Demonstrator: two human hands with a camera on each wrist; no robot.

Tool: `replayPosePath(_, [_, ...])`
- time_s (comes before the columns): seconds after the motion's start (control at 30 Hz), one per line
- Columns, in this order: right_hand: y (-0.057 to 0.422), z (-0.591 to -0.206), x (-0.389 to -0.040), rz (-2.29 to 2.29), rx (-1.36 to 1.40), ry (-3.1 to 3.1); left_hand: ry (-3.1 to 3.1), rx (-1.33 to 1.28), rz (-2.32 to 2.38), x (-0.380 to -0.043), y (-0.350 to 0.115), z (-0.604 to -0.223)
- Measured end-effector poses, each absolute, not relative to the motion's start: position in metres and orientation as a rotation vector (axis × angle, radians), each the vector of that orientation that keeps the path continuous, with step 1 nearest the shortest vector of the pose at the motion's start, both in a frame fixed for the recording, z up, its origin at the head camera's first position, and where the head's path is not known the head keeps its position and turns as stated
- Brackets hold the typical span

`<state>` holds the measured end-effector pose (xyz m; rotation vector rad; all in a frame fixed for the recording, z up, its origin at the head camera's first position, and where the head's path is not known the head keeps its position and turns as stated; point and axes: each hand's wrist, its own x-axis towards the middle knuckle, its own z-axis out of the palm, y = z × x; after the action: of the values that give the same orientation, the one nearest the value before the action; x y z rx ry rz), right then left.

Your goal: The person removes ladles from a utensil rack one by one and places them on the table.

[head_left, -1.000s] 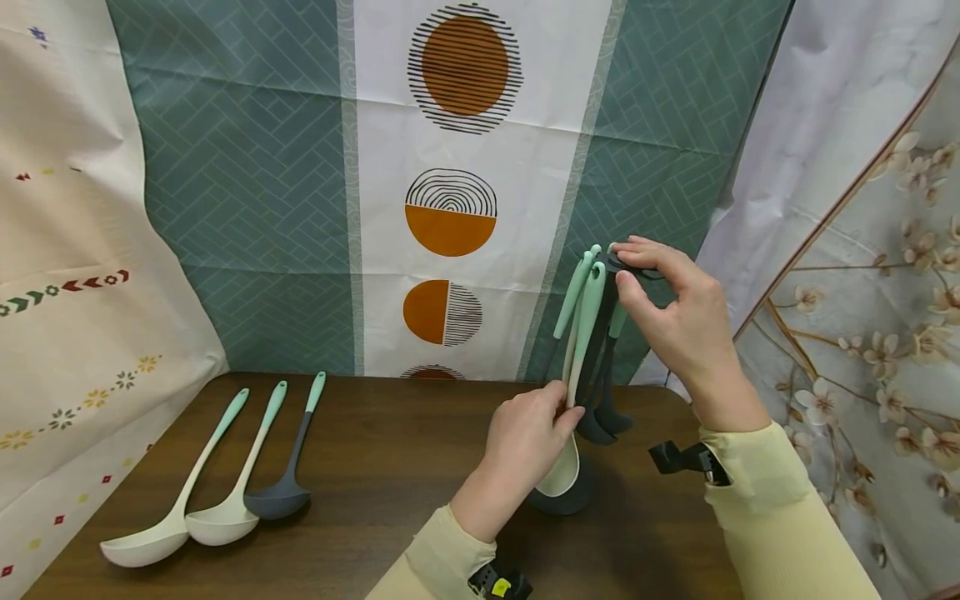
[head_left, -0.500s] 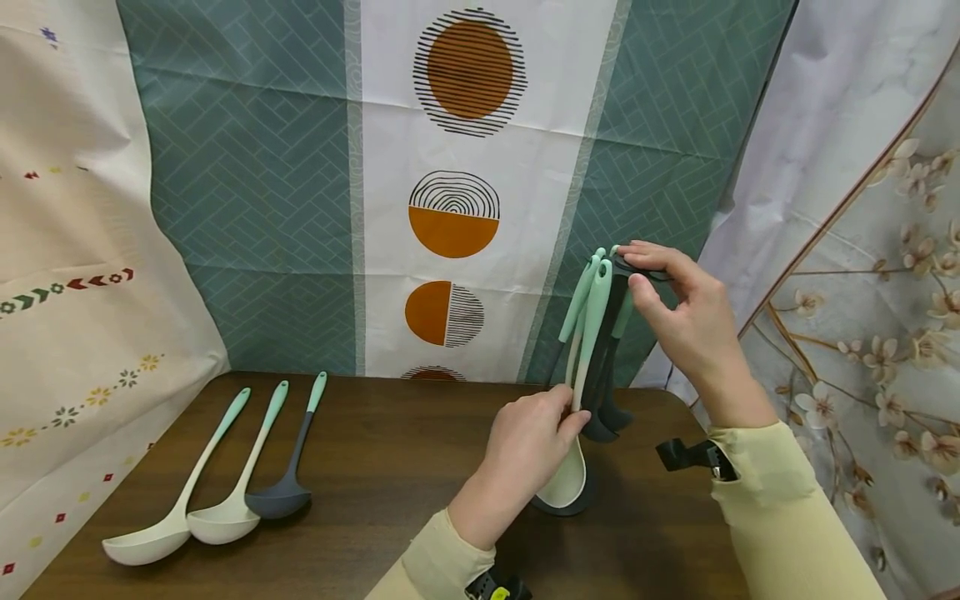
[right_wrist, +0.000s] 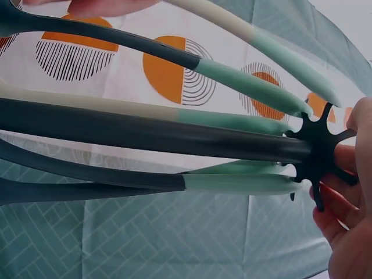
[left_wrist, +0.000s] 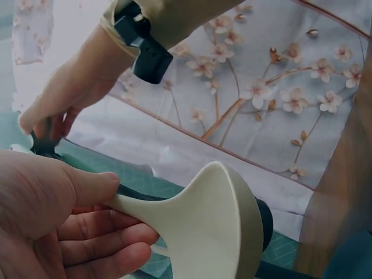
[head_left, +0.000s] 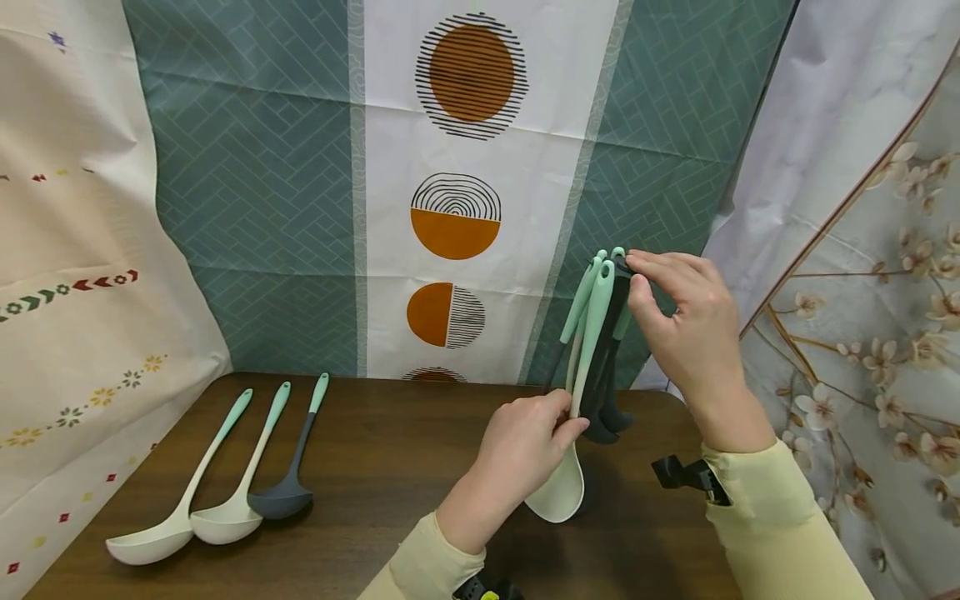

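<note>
My left hand (head_left: pixel 521 446) pinches the neck of a cream spoon (head_left: pixel 557 492) just above its bowl. Its mint handle (head_left: pixel 596 312) rises to a hook of a dark utensil stand (right_wrist: pixel 322 151) with a star-shaped top. In the right wrist view, the handle's end meets one hook. My right hand (head_left: pixel 690 321) grips this top, thumb in front and fingers behind. Several other mint-handled utensils hang around the dark pole (right_wrist: pixel 145 135), among them dark-headed ones (head_left: pixel 609 421). The spoon's bowl covers most of the stand's round base in the head view.
Two cream ladles (head_left: pixel 153 542) (head_left: pixel 228 523) and a dark grey ladle (head_left: pixel 281 500) lie side by side at the left of the brown table (head_left: pixel 390 467), handles pointing away. Patterned curtains (head_left: pixel 262 167) hang close behind the table and along both sides.
The spoon's bowl has swung slightly down and toward me with my left hand, covering more of the base. My right hand has stayed on the stand's top, its fingers shifting a little.
</note>
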<state>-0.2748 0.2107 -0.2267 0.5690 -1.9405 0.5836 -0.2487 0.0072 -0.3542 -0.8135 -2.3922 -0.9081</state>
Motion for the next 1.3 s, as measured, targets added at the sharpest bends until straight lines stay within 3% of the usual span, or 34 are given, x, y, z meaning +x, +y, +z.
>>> replayPosePath(0.53, [0.224,-0.226,-0.274,0.71,0.561,-2.046,-2.353,-0.81,-0.858,-0.233,-0.014,-0.348])
replayPosePath(1.3, [0.231,-0.223,-0.273,0.714,0.64,-2.066,-2.328,-0.706,-0.863,-0.236,-0.042,-0.34])
